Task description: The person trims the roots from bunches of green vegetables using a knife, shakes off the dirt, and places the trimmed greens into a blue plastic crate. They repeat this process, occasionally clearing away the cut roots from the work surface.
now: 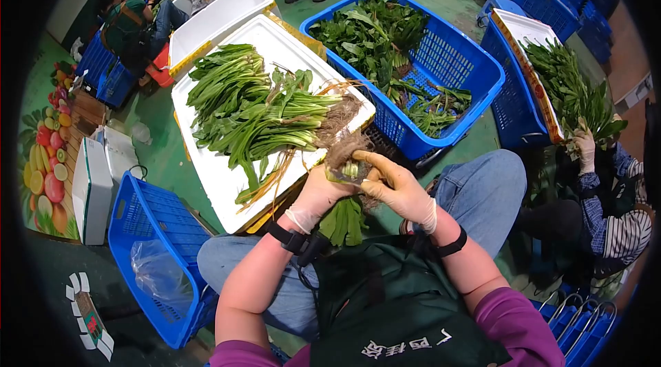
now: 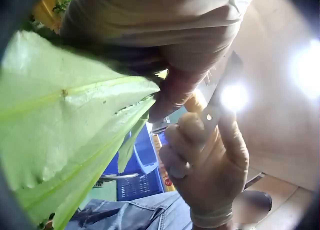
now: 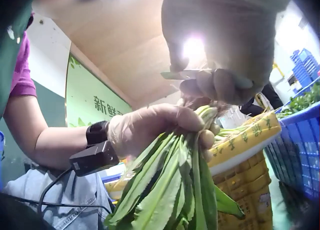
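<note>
The gloved left hand (image 1: 322, 191) grips a bunch of long green leaves (image 3: 170, 185) around its stems, leaves hanging down and roots upward. In the right wrist view, the gloved right hand (image 3: 220, 50) pinches a small blade (image 3: 175, 75) just above the stem bases. The left wrist view also has the blade (image 2: 227, 82) in the curled fingers of the right hand (image 2: 210, 165), with broad leaves close to the camera. Beyond the hands, leafy bunches with brown roots (image 1: 341, 119) lie on a white foam lid (image 1: 196, 181).
A blue basket (image 1: 475, 71) with more greens stands front right of the lid. At lower left is another blue basket (image 1: 155, 229) holding a clear plastic bag (image 1: 162, 274). One person (image 1: 138, 26) sits at far left; another (image 1: 613, 208) at right handles greens over a foam box (image 1: 530, 78).
</note>
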A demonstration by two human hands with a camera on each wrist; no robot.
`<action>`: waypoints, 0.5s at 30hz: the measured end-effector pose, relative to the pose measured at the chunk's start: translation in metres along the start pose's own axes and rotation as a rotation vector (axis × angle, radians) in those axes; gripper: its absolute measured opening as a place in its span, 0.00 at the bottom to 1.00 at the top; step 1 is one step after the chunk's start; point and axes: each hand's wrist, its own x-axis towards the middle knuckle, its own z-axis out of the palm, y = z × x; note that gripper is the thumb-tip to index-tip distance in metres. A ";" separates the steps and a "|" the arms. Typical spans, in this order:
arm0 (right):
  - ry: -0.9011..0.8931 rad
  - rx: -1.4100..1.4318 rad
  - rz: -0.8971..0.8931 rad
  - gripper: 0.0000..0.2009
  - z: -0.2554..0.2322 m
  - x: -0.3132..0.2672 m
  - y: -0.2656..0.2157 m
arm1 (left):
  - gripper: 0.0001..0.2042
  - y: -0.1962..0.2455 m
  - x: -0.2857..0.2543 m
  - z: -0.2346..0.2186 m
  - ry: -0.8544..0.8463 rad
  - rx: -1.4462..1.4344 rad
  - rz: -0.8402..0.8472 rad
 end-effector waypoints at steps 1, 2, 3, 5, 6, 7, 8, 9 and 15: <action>-0.001 -0.001 0.000 0.27 0.003 0.000 0.001 | 0.23 -0.001 0.000 0.005 0.001 -0.001 0.001; 0.056 -0.053 -0.020 0.28 0.008 0.000 0.002 | 0.20 0.002 -0.003 0.012 0.042 0.006 0.051; 0.114 -0.104 -0.040 0.29 0.013 0.001 0.001 | 0.17 0.005 -0.004 0.018 0.083 0.015 0.101; 0.150 -0.099 -0.021 0.27 0.019 0.004 0.000 | 0.19 0.010 -0.005 0.021 0.072 0.012 0.087; 0.183 -0.093 -0.014 0.26 0.021 0.006 0.003 | 0.20 0.008 -0.004 0.022 0.082 0.138 0.114; 0.217 -0.086 -0.005 0.24 0.022 0.008 0.005 | 0.20 0.006 -0.003 0.023 0.091 0.264 0.140; 0.228 -0.055 -0.027 0.21 0.021 0.011 0.005 | 0.21 0.007 -0.003 0.018 -0.036 0.201 0.147; 0.231 -0.055 -0.023 0.21 0.018 0.013 0.007 | 0.21 0.008 -0.004 0.014 -0.040 0.199 0.144; 0.194 0.097 0.031 0.12 0.010 0.015 0.014 | 0.18 0.013 -0.005 0.003 -0.429 -0.197 -0.225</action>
